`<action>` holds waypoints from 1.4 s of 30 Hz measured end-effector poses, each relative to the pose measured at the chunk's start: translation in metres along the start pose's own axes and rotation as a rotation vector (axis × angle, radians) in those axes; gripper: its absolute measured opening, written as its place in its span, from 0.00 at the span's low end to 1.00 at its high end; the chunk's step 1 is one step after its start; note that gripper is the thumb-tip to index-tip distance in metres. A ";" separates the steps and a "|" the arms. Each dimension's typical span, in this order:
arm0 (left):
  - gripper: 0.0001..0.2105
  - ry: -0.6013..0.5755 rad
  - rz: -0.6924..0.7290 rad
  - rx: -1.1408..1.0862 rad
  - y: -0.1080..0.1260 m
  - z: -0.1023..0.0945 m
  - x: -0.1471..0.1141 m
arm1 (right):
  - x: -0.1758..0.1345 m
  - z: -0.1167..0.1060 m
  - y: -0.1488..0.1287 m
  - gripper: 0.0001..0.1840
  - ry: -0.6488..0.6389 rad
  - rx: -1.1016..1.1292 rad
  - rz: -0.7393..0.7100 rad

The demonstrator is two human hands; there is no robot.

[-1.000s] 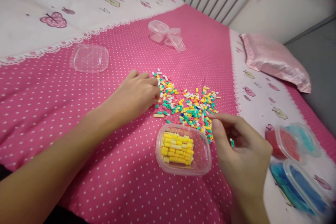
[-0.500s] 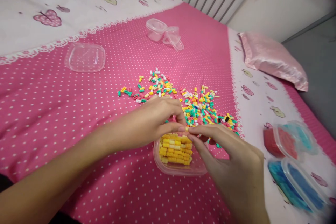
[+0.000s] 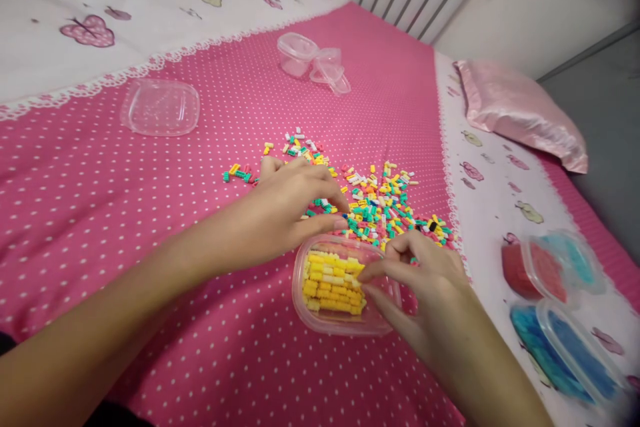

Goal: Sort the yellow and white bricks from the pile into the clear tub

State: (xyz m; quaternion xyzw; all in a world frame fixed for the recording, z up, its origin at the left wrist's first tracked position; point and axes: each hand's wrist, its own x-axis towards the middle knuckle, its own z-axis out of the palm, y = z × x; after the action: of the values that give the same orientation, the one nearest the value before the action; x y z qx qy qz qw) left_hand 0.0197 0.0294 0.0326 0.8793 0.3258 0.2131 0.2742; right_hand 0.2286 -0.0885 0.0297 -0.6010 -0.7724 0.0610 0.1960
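Note:
A clear plastic container (image 3: pixel 307 320) holds rows of yellow building bricks (image 3: pixel 333 280) joined together. My right hand (image 3: pixel 425 287) reaches over its right side, thumb and index finger pinched at the end of the rows. A small yellow brick seems to be between those fingertips, mostly hidden by them. My left hand (image 3: pixel 305 203) hovers just beyond the container's far rim with its fingers apart and nothing visible in them. Beneath and beyond it spreads a pile of loose building bricks (image 3: pixel 375 210) in yellow, green, white and pink; the left hand covers part of this pile.
On the pink dotted bedspread (image 3: pixel 225 347) lies a clear lid (image 3: pixel 163 108) at the left. Small clear containers (image 3: pixel 297 57) sit farther back. At right are a container with red contents (image 3: pixel 523 270) and one with blue contents (image 3: pixel 550 347), below a pink pillow (image 3: pixel 520 117).
My hands have parted from their meeting point above the container. The left moved up and left with its fingers opening; the right came down to the yellow rows.

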 end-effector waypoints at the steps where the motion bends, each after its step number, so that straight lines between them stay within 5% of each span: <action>1: 0.05 -0.004 -0.004 -0.001 -0.001 0.000 0.000 | 0.000 0.002 0.000 0.12 0.010 -0.029 0.003; 12: 0.07 -0.088 0.006 -0.011 -0.004 0.008 0.000 | 0.002 0.016 0.000 0.13 0.035 -0.116 0.017; 42: 0.08 -0.067 0.034 0.003 -0.005 0.010 0.000 | 0.004 0.020 0.000 0.11 0.032 -0.144 0.002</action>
State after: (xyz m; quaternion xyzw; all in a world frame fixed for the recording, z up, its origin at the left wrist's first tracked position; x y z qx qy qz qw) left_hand 0.0231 0.0296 0.0217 0.8918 0.3016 0.1876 0.2801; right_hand 0.2201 -0.0825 0.0127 -0.6153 -0.7709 -0.0040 0.1644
